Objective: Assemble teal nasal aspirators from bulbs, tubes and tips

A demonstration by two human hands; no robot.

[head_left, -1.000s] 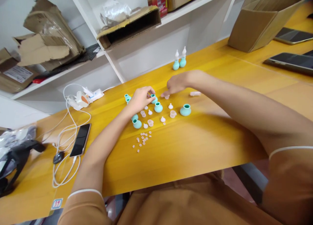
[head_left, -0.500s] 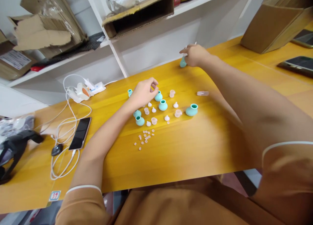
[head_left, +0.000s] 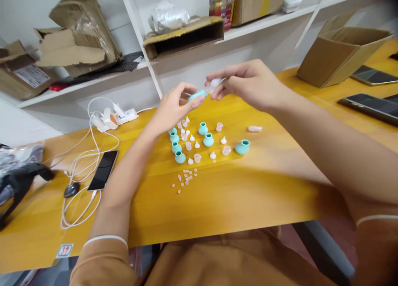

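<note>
Both hands are raised above the yellow table [head_left: 236, 194] and meet over one small item. My left hand [head_left: 174, 105] pinches its teal bulb [head_left: 196, 96]. My right hand [head_left: 245, 84] pinches the clear white tip [head_left: 214, 84] at the bulb's other end. Below them on the table lie several teal bulbs [head_left: 208, 140], a larger teal bulb [head_left: 242, 147], several clear caps [head_left: 226, 150] and a scatter of tiny pale pieces [head_left: 185, 177].
A phone [head_left: 103, 170] with white cables [head_left: 77, 194] and a power strip [head_left: 116, 113] lies at the left. A cardboard box [head_left: 338, 55] and tablets [head_left: 370, 105] sit at the right. White shelves [head_left: 192, 41] with torn boxes stand behind the table.
My right hand came back from the far table edge with a teal-and-white item. My left hand rose off the table and took hold of its bulb end.
</note>
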